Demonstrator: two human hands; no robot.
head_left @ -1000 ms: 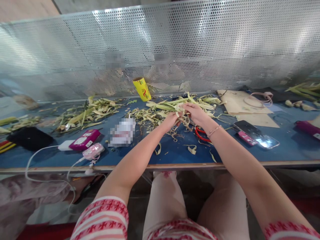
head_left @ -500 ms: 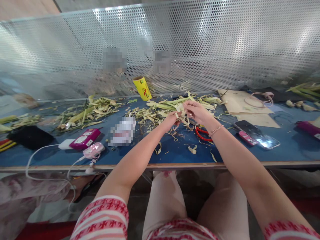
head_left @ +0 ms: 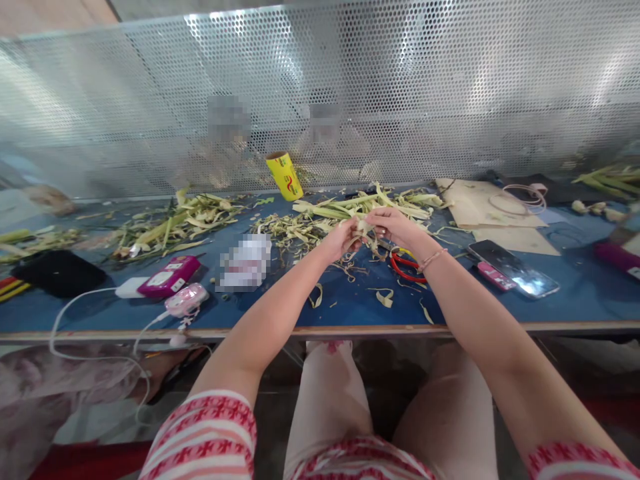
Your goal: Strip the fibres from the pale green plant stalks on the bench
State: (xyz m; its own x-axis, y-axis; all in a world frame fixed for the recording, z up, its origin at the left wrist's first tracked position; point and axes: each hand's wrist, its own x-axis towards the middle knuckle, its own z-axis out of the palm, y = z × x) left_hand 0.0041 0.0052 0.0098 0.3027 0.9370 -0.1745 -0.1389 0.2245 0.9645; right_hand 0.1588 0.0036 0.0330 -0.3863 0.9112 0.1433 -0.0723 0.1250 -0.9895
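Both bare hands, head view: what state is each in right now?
Left hand: closed on a pale, leafy plant piece.
Right hand: fingertips pinched at the same piece.

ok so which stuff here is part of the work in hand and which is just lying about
Looks part of the work:
pale leafy piece, between left hand and right hand
green stalks behind
dry scraps
probably the red-handled tool

Seems just lying about:
phone
purple device
pink case
black pouch
yellow tube, perhaps
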